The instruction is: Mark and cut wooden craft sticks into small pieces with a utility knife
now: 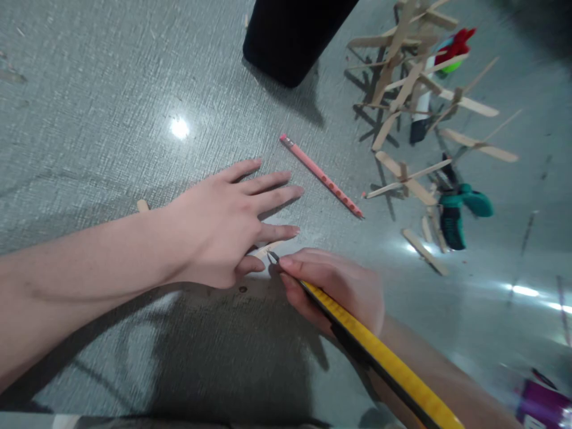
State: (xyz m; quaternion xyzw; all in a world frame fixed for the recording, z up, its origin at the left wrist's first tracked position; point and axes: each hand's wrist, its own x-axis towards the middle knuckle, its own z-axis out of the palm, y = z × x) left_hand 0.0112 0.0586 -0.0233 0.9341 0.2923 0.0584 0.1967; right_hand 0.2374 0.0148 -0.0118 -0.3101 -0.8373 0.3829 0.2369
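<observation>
Wooden stick lies at 6 o'clock of the grey floor, pinned flat under the open left hand. The right hand grips a yellow knife, tip touching the stick (1 cut seems underway); next calls for steady pressure.

A pink pencil lies on the grey table just beyond the fingertips. Farther off to the right stands a tangle of wooden sticks, with green pliers lying beside it. A black container stands at the far edge. A purple thing sits near the right forearm.
</observation>
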